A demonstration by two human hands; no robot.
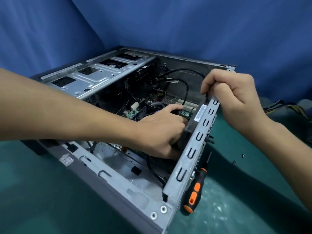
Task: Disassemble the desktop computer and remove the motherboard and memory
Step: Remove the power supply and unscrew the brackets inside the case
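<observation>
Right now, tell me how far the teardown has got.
Done: the case is open, two loose screws lie on the mat, screwdriver set down. In hand: the right hand grips the rear wall; the left hand reaches inside beside it, its fingers hidden. Left: the motherboard still sits inside, cables across it; memory not identifiable.

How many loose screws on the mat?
2. One small dark screw lies on the green mat right of the grey metal computer case; the second screw lies just beside it. Others may hide behind the case.
</observation>
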